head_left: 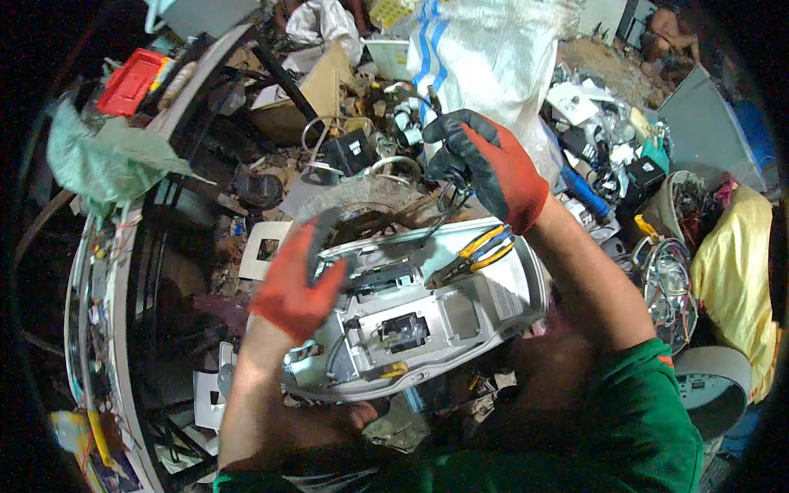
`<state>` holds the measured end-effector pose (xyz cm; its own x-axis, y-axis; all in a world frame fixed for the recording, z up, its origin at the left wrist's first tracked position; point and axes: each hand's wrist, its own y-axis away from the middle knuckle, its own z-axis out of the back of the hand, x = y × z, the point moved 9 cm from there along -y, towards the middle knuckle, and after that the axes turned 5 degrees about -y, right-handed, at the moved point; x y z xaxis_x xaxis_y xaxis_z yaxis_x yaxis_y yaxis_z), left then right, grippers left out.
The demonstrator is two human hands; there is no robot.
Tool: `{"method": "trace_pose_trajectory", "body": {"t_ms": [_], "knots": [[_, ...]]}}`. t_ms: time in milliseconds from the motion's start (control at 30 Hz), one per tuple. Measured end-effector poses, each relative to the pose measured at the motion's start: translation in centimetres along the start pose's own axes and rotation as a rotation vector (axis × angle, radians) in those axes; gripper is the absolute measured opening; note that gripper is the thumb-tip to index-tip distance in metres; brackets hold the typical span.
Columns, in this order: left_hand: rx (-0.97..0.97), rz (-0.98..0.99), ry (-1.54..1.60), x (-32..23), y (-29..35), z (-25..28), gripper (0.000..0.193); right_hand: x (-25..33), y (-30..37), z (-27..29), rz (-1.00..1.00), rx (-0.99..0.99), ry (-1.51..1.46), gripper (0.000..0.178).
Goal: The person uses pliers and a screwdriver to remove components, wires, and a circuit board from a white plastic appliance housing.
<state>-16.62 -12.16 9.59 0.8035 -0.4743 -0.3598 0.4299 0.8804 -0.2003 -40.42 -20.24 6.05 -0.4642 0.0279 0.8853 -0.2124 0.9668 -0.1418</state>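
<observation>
A white and grey plastic device housing [514,275] lies opened in front of me, its inner frame and dark parts showing. My right hand [493,164], in a red and black glove, is closed above its far edge. Thin black cable [444,215] runs from that fist down toward the housing, and a short dark end sticks up past the fingers. My left hand [302,283], gloved alike, hovers over the left end of the housing with thumb and fingers apart, holding nothing. Pliers [481,249] with yellow and blue handles rest inside the housing, at its right.
A white woven sack [493,57] stands beyond my right hand. Mixed scrap [604,148] is heaped at the right, near a bundle of wires [670,283] and yellow cloth [735,279]. A long metal frame [78,312] borders the left, with green plastic sheeting [115,160] over it.
</observation>
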Motion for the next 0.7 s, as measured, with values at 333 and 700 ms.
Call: {"method": "trace_pose_trajectory", "body": {"t_ms": [333, 700], "knots": [[0.179, 0.2, 0.491, -6.5, 5.0, -7.2, 0.081, 5.8, 8.0, -6.7, 0.076, -0.027, -0.812, 0.03], [0.523, 0.362, 1.597, -10.5, 8.3, -7.6, 0.058, 4.0, 15.0, -5.6, 0.193, -0.085, -0.797, 0.032]]}}
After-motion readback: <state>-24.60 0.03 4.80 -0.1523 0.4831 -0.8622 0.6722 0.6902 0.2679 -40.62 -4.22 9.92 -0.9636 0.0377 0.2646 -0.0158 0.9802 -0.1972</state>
